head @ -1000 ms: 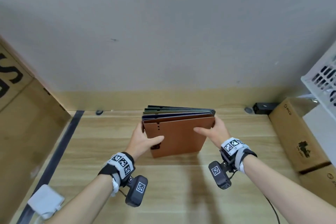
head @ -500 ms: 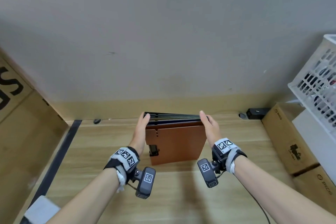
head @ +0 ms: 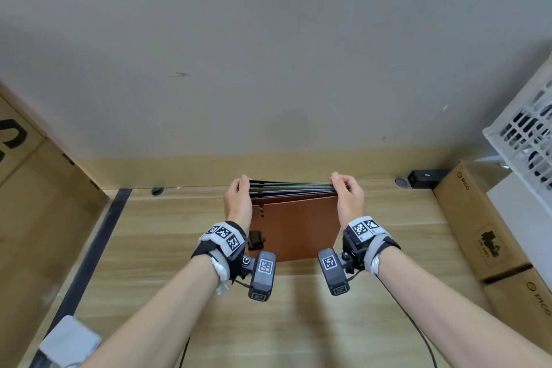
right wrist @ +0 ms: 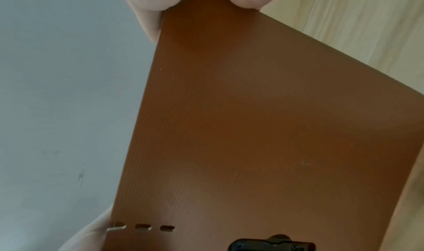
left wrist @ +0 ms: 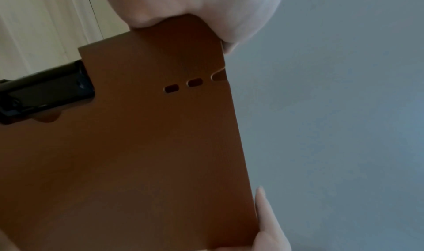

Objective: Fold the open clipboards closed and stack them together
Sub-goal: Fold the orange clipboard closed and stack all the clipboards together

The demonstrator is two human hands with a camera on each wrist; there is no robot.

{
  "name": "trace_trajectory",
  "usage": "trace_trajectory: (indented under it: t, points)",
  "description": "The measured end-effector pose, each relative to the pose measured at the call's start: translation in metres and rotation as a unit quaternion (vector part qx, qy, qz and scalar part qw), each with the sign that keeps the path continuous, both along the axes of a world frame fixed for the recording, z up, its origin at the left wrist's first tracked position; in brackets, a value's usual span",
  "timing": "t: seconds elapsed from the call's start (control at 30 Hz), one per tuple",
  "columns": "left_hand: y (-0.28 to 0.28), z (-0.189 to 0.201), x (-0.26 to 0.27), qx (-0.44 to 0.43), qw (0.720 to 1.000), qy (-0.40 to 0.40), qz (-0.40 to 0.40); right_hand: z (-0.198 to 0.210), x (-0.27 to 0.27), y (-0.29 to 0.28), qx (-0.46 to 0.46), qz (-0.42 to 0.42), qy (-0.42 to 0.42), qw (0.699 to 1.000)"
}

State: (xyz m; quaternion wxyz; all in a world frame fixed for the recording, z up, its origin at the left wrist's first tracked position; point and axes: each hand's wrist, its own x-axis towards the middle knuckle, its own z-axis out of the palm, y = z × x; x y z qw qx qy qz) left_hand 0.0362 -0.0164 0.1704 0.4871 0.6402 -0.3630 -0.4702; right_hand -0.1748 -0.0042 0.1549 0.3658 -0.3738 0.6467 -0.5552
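Left hand point(head: 239, 203) and right hand point(head: 348, 200) grip the upright clipboards' point(head: 295, 224) side edges.

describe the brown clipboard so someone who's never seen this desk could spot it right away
On the wooden desk by the grey wall, two hands hold a stack of clipboards upright. The brown clipboard faces the person; the others are dark.

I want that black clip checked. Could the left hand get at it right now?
Probably not without letting go: the left hand is gripping the stack edge opposite the right hand. The clip itself sits exposed just below that wrist, nothing covering it.
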Motion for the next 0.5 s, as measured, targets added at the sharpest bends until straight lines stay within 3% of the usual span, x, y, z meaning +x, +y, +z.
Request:
trace_trajectory:
  t: [0.5]
  points:
    - [0.0018, 0.0037, 0.0031, -0.103, 0.989, -0.105, -0.030, -0.0018, -0.0059, -0.0054, -0.040, 0.036, 0.060, 0.997]
